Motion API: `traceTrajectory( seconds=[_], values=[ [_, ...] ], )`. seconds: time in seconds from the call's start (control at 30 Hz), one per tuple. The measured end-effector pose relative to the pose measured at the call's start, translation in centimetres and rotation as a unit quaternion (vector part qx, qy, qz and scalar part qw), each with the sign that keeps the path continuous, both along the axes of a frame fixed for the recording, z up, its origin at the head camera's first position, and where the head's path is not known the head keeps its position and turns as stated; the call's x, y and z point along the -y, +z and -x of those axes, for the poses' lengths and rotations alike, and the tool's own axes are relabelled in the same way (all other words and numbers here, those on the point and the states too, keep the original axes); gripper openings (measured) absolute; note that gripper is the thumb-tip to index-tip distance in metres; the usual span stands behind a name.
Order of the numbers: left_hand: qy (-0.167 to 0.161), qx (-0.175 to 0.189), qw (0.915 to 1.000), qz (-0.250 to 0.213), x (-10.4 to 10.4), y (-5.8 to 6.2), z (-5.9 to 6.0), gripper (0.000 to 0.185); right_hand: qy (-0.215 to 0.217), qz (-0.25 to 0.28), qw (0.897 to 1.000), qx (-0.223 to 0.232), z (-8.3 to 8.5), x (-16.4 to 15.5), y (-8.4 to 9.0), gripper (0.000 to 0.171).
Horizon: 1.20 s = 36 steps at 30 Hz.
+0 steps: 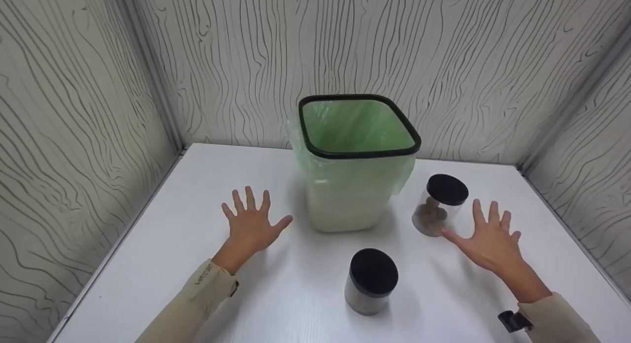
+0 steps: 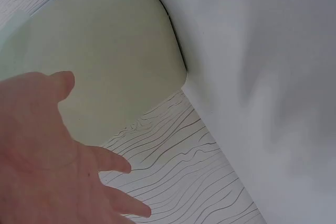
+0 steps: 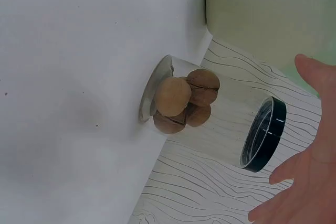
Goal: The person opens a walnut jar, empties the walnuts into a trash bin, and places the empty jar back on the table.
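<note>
My left hand (image 1: pixel 250 228) hovers with spread fingers over the table, left of a bin (image 1: pixel 345 205) lined with a green bag. On the other side, my right hand (image 1: pixel 493 244) is spread too and holds nothing. Close by its thumb stands a clear jar (image 1: pixel 429 217) with a black lid (image 1: pixel 447 189). The right wrist view shows several walnuts (image 3: pixel 173 96) at the bottom of that jar. A second jar (image 1: pixel 367 301), also black-lidded, stands upright in front of the bin; its lid hides most of its inside.
The white table (image 1: pixel 162 254) is enclosed by wood-patterned panels at the back (image 1: pixel 236 72) and both sides. A black rim (image 1: pixel 365 154) holds the green bag (image 1: pixel 360 126) around the bin's mouth. The bin stands near the back panel.
</note>
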<state>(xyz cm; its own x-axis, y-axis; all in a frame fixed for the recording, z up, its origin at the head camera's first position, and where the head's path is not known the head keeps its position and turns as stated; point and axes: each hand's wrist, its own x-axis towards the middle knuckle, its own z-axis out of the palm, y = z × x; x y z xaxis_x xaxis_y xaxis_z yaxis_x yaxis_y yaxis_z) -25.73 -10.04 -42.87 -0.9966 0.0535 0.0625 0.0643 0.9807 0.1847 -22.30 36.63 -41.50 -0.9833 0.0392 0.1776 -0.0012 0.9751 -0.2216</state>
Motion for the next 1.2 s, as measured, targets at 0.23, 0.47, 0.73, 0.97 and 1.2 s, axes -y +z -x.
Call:
traceTrajectory(
  seconds=[0.23, 0.47, 0.73, 0.97, 1.2],
  values=[
    [-0.011, -0.013, 0.9998, -0.011, -0.2, 0.5, -0.2, 0.088, 0.016, 0.002, 1.0, -0.027, -0.4, 0.0, -0.4, 0.107],
    [-0.053, -0.05, 0.997, -0.026, -0.7, 0.5, -0.5, 0.071, 0.021, 0.017, 1.0, -0.009, -0.9, 0.3, -0.9, 0.097],
    [-0.125, -0.086, 0.9853, -0.078, -1.3, 0.4, -1.1, 0.052, 0.044, 0.01, 0.999, 0.027, -1.2, 0.8, -1.9, 0.075],
    [-0.182, -0.086, 0.9686, -0.145, -2.0, 0.0, -1.6, 0.046, 0.09, 0.016, 0.995, 0.032, -1.3, 1.6, -2.3, 0.068],
    [-0.243, -0.091, 0.9496, -0.176, -3.0, -0.6, -2.1, 0.045, 0.144, 0.022, 0.988, 0.047, -1.7, 2.4, -2.9, 0.067]
  ],
)
